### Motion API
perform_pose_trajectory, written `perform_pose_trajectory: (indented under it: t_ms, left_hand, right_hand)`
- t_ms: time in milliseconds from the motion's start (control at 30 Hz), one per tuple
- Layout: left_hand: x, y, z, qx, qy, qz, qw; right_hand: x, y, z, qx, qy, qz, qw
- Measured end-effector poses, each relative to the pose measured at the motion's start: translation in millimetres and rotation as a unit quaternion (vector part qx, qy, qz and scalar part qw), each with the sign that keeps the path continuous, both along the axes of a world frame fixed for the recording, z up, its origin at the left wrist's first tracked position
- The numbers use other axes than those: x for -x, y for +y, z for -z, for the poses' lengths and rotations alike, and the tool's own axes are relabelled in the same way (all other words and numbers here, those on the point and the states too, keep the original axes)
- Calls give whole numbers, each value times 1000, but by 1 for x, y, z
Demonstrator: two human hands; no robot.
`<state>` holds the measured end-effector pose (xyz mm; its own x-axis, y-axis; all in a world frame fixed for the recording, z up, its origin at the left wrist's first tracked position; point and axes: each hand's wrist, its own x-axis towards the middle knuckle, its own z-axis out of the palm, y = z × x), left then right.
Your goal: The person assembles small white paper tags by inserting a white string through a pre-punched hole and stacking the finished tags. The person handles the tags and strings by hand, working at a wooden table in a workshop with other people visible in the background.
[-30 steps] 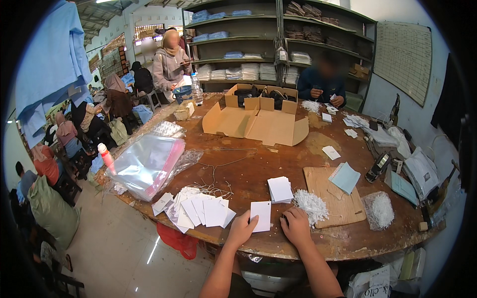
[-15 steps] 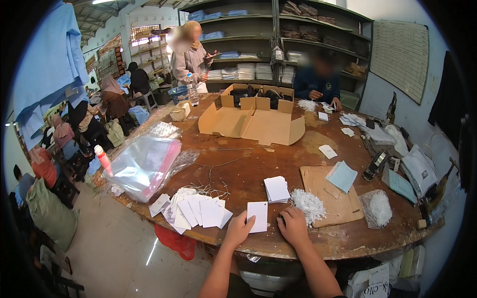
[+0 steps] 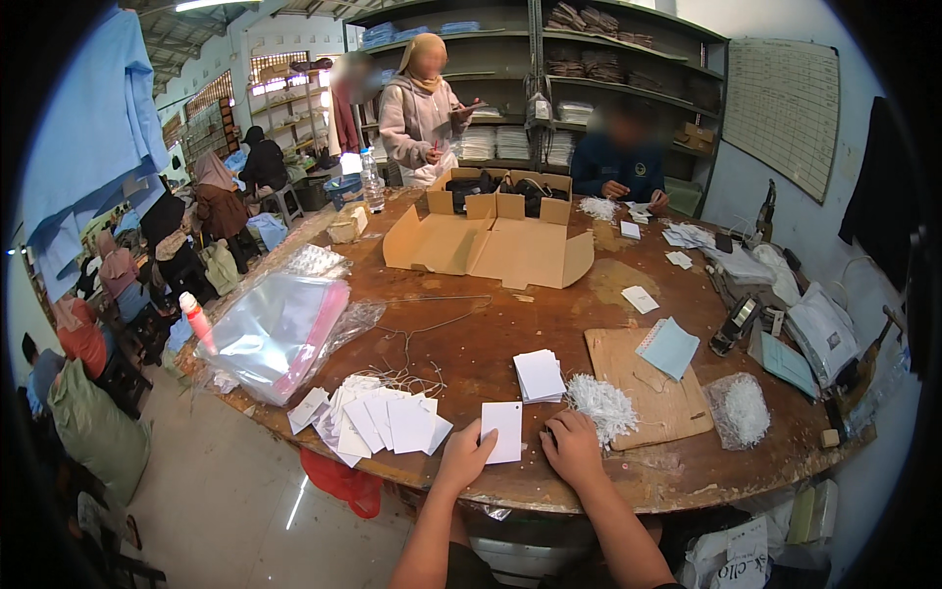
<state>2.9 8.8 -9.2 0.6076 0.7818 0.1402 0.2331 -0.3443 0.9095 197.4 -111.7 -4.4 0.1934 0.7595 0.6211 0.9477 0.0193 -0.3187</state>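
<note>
Bench (image 3: 442, 339) is worn brown wood, stained. Smooth white rectangular card (image 3: 503, 429), one punched hole, is gripped in your left hand (image 3: 468, 457), thumb over its left edge. Your right hand (image 3: 573, 444) sits just right of it, fingers curled; can't tell if it holds anything. Around you: one squared card stack (image 3: 540, 376), one loose card fan (image 3: 377, 417), one stringy white heap (image 3: 602, 408), one flat wooden board (image 3: 677, 412), one open cardboard box (image 3: 525, 250).
</note>
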Motion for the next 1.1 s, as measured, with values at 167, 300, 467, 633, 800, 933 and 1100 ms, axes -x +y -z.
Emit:
perform_pose_trajectory:
  t_ms: [167,300,467,633,800,933,1100]
  left_hand:
    - [0,0,0,-14,-1,0,1000]
    - [0,0,1,-12,6,-3,1000]
    - [0,0,1,-4,-8,1,1000]
    - [0,0,0,-9,-4,1,1000]
    - [-3,-2,3,-29,-83,-9,996]
    - [-3,-1,4,-28,-61,-6,998]
    - [0,2,3,-15,20,-3,1000]
  right_hand:
    - [0,0,0,1,-8,5,1000]
    - [0,0,-1,-3,-9,3,1000]
    - [1,0,-1,-5,-13,8,1000]
    - [1,0,-1,0,-8,8,1000]
    - [1,0,-1,3,-8,10,1000]
    - [1,0,-1,1,-8,9,1000]
    - [1,0,0,5,-6,8,1000]
